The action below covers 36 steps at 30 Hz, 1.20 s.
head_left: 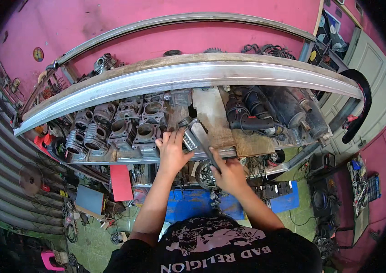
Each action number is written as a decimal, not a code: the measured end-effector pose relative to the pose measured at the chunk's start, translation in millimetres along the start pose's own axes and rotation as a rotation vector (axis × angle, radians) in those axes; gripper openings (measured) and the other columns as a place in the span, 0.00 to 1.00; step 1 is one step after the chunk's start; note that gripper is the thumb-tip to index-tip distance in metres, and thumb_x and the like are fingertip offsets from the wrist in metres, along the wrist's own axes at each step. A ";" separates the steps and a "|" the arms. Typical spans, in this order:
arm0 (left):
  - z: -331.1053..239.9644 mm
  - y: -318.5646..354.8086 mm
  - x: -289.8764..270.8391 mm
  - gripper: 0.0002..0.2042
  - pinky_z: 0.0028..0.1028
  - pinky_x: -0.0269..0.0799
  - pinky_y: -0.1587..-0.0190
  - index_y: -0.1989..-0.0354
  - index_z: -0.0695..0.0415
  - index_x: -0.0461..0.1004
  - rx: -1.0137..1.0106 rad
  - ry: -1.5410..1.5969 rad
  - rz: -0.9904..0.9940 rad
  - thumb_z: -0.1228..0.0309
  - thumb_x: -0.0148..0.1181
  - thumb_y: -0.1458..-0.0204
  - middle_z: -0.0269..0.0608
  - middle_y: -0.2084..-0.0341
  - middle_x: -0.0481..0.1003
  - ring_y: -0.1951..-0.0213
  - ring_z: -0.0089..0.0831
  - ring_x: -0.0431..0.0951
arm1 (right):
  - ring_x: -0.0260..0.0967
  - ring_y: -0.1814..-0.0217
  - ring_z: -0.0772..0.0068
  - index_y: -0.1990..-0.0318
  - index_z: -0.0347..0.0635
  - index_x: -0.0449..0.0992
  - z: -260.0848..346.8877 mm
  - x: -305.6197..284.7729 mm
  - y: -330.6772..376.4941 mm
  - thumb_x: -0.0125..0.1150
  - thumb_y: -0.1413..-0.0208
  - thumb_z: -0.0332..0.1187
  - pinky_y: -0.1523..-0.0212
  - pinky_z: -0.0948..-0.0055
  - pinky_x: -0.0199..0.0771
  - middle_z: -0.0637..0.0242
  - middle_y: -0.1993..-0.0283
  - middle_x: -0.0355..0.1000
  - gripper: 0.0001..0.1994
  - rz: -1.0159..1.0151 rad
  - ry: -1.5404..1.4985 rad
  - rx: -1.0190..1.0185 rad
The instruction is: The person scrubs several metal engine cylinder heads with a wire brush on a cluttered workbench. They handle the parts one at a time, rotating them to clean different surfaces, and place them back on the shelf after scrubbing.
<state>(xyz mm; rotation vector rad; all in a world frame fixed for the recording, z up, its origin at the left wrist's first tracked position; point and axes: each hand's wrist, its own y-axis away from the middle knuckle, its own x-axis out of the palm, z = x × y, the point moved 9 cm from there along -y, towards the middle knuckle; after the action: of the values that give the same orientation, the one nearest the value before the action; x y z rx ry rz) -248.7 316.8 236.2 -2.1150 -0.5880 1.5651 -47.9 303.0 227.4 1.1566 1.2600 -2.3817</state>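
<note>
My left hand (pixel 173 150) is closed around a small ribbed metal part (pixel 189 140), held up at the near edge of the shelf. Only part of it shows past the fingers, so I cannot tell its exact kind. In my right hand (pixel 231 175) is a long brush-like tool (pixel 200 135) with a flat grey head, a dark bristly edge and a dark handle. Its head slants up and left, against or just over the metal part; contact is hard to make out. Left of the hands stand several engine cylinders (pixel 147 132) in rows.
A silver metal rail (pixel 193 73) spans the shelf's far side. To the right lie a power tool (pixel 249 122) and dark exhaust canisters (pixel 288 107). A bare wooden board (pixel 213 116) lies behind the hands. Below are a blue panel (pixel 186 204) and a red sheet (pixel 120 183).
</note>
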 end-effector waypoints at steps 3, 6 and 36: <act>-5.5 -0.6 -0.5 0.43 0.50 0.58 0.44 0.38 0.58 0.73 0.002 -0.003 -0.011 0.63 0.83 0.71 0.44 0.45 0.78 0.44 0.45 0.71 | 0.77 0.70 0.43 0.23 0.57 0.61 -36.4 18.7 -0.9 0.68 0.42 0.34 0.61 0.50 0.78 0.50 0.75 0.77 0.38 0.057 -0.025 0.149; -6.7 2.0 -2.0 0.44 0.50 0.58 0.44 0.38 0.58 0.73 -0.009 -0.024 -0.002 0.63 0.83 0.71 0.43 0.46 0.78 0.44 0.45 0.71 | 0.79 0.69 0.42 0.22 0.58 0.61 -61.5 17.9 -14.1 0.66 0.39 0.35 0.61 0.49 0.79 0.47 0.73 0.78 0.37 0.067 -0.089 0.276; -23.4 -63.2 20.2 0.50 0.70 0.54 0.39 0.35 0.56 0.72 -0.176 -0.500 0.343 0.34 0.74 0.65 0.51 0.45 0.76 0.36 0.50 0.65 | 0.82 0.59 0.40 0.22 0.61 0.60 -89.5 28.3 39.9 0.60 0.32 0.37 0.55 0.56 0.79 0.39 0.56 0.81 0.31 0.075 -0.414 0.592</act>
<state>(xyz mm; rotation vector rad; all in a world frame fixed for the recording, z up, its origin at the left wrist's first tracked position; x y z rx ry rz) -225.6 377.4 263.3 -2.0253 -0.5559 2.3466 2.0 352.4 153.4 0.7365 0.3842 -2.8206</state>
